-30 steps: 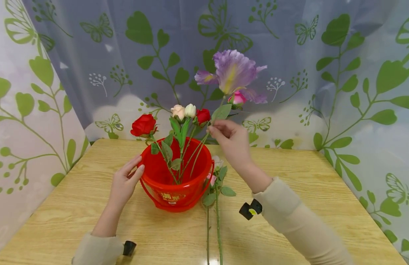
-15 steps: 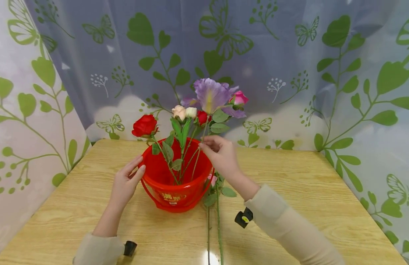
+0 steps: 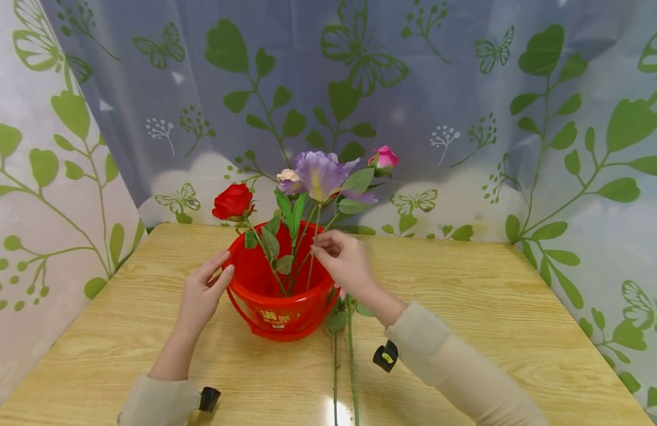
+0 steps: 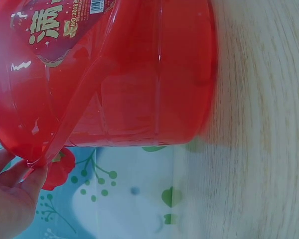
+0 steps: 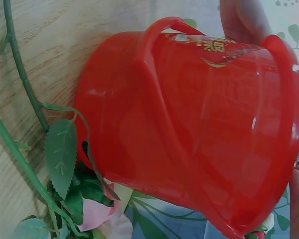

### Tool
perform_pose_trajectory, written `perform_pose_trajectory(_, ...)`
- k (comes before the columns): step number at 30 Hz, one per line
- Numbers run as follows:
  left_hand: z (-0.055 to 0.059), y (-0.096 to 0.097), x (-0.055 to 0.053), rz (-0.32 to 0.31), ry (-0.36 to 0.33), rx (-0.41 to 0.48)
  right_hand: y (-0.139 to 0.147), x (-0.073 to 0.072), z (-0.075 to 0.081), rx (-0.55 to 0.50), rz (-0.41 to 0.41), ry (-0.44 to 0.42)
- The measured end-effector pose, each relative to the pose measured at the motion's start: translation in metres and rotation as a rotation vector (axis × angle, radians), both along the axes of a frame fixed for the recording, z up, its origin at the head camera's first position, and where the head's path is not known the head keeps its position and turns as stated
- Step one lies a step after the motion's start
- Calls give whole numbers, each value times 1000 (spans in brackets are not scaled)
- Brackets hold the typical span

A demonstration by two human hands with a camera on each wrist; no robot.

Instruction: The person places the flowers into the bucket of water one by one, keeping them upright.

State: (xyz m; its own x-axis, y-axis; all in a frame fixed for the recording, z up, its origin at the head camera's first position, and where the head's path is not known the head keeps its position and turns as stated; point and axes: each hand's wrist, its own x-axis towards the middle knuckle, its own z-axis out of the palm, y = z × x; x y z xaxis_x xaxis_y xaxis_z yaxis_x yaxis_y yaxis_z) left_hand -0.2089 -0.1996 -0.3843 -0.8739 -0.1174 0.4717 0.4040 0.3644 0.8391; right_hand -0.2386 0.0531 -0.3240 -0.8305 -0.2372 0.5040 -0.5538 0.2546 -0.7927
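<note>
My right hand [image 3: 346, 264] pinches the stem of a purple iris [image 3: 324, 176] over the right part of a red bucket [image 3: 285, 305]. The stem's lower end is down inside the bucket. My left hand [image 3: 200, 294] holds the bucket's left rim between thumb and fingers, as the left wrist view shows. Leaning out of the bucket are a red rose [image 3: 232, 202] on the left, a peach rose [image 3: 288, 176] partly behind the iris, and a pink rose [image 3: 384, 158] on the right. Another red bloom is mostly hidden behind the iris.
On the wooden table [image 3: 466, 307], several flower stems [image 3: 352, 367] lie to the bucket's right, their pink bloom [image 5: 95, 211] close against its side. The bucket's red handle [image 5: 162, 94] hangs down. A patterned curtain [image 3: 285, 53] stands behind the table.
My right hand has moved down and left, lowering the iris into the bucket; its bloom now overlaps the other flowers. The left hand stays on the rim.
</note>
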Motion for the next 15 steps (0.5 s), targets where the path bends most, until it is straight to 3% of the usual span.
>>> perform_pose_trajectory(15, 0, 0, 1, 1, -1, -3, -7, -4, -4, 104, -7, 16)
